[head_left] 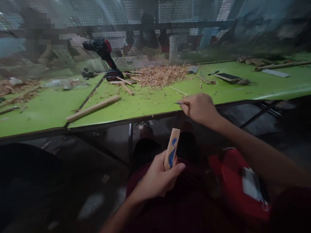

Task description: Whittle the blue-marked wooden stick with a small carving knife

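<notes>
I am holding a small wooden block [172, 149] upright over my lap in my left hand [157, 178], fingers wrapped around its lower half and my thumb pressing across its front, just under a blue figure drawn on the face. To keep it steady I judge the grip should stay low, so the drawn face is left bare and turned toward me.

Just beside that hand, to the right, a red bag [236, 184] is lying on my lap.

Further out, my right hand [199, 108] is clenching a thin tool [182, 103], pinched so that its tip is pointing left; whether it is a blade or a pencil I cannot tell. It is hovering at the near edge of the green tabletop [150, 103], well apart from the block. I would bring it to the wood slowly, working away from my thumb and following the blue outline.

Beyond the right hand, a heap of wood shavings [161, 75] is sitting on the tabletop, with loose sticks [126, 87] near it and a long dowel [93, 108] lying far off to the left of both hands. Behind the heap a red and black drill [104, 55] is standing against a mesh screen [170, 19]. Far to the right a flat dark slab [228, 77] is resting.
</notes>
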`<state>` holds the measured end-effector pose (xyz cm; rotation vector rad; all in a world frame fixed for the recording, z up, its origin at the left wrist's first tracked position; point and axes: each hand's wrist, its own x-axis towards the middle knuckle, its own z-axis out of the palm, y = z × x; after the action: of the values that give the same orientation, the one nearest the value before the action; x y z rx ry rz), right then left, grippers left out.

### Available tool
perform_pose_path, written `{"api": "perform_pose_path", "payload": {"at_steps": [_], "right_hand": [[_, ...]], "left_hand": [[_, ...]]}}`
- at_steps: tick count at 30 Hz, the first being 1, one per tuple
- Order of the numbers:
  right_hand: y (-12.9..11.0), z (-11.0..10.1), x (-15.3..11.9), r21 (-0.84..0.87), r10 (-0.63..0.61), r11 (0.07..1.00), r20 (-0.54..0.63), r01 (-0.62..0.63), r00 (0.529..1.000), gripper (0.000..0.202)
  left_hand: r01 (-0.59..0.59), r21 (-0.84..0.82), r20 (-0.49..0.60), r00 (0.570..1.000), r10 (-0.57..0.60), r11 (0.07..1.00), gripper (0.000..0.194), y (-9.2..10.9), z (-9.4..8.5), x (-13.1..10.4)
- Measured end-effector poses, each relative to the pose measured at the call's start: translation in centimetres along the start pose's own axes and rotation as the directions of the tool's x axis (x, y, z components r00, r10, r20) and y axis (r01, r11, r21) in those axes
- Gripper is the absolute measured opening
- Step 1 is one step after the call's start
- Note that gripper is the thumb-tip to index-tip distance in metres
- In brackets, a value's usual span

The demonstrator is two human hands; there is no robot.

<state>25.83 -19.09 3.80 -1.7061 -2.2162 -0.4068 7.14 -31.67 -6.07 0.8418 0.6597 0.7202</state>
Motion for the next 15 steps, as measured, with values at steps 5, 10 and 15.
{"api": "perform_pose_path", "payload": {"at_steps": [5,10,15], "right_hand": [[-1.9,2.3,-4.3,0.323,-0.066,0.946,0.07,0.04,0.995,0.044],[-2.6,5.6,-7.7,0.765,-0.023,0.601,0.308,-0.233,0.951,0.049],[-3.3,7.2,-9.8,0.859,0.075,0.278,0.426,-0.429,0.902,0.048]], "left_hand": [[-0.021,-0.074,-0.008,1.0,0.02,0.997,0.037,0.1,-0.6,0.0],[-0.075,-0.123,-0.021,0.997,0.073,0.99,0.033,0.1,-1.3,0.8],[-0.016,-0.172,0.052,0.998,0.026,0.985,0.034,-0.3,-1.9,1.0]]}}
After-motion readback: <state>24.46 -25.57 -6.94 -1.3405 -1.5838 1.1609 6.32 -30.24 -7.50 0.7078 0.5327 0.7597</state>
